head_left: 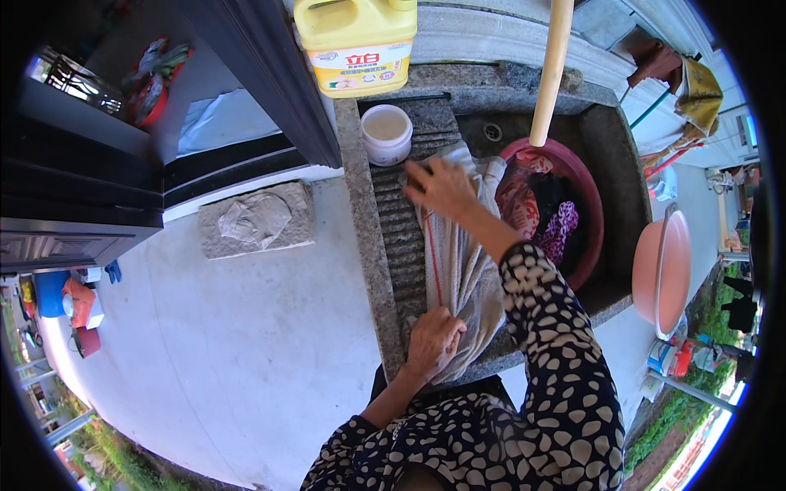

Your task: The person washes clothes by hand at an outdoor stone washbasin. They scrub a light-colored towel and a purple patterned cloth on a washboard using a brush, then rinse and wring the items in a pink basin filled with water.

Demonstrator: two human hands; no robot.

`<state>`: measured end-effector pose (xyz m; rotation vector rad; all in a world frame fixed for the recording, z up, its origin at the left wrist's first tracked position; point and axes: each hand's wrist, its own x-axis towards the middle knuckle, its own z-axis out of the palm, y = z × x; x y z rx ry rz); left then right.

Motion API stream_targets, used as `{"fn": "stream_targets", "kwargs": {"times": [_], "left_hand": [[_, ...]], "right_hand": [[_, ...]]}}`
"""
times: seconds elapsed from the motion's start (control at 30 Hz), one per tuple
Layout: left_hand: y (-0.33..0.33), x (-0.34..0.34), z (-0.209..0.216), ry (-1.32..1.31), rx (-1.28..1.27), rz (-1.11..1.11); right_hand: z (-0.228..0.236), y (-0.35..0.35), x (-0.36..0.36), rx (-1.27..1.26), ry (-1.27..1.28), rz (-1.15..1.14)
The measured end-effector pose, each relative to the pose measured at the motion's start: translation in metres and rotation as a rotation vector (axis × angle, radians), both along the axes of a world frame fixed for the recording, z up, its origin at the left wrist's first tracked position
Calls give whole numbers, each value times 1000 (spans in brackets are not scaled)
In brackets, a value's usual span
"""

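Across the ribbed stone washboard (397, 245), which forms the left part of a stone sink (634, 188), lies a long, wet-looking greyish cloth (471, 266) with a thin red stripe along its left side. It stretches from near the far edge of the washboard to the near edge, in lengthwise folds, and lies between and under the two hands. The left hand (435, 340) is at the near end, its fingers curled down on the cloth and closed on a fold, close to the left edge of the washboard. The right hand (444, 192) is over the far end, fingers spread and pointing left, their tips reaching past the cloth above the bare ridges; it is blurred, and I cannot tell how firmly it touches.

At the far left corner of the washboard, just beyond the right hand, sits a white tub (386, 137). A yellow jug (360, 49) shows past that corner. To the right of the cloth, inside the sink, a dark red basin (591, 245) holds red, black and purple patterned clothes (559, 229). A wooden pole (552, 74) points down toward its far rim. Outside the sink's right edge is a pink basin (661, 270)
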<state>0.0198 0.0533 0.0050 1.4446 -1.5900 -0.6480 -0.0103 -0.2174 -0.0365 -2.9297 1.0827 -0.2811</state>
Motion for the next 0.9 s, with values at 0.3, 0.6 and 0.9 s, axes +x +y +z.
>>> {"fn": "stream_targets", "kwargs": {"times": [0.3, 0.6, 0.9], "left_hand": [[4, 12, 10, -34, -24, -45], [14, 5, 20, -105, 122, 1], [12, 8, 20, -132, 131, 59]], "right_hand": [[33, 84, -8, 84, 28, 248], [-11, -32, -30, -85, -146, -88], [29, 92, -67, 19, -194, 377]]}}
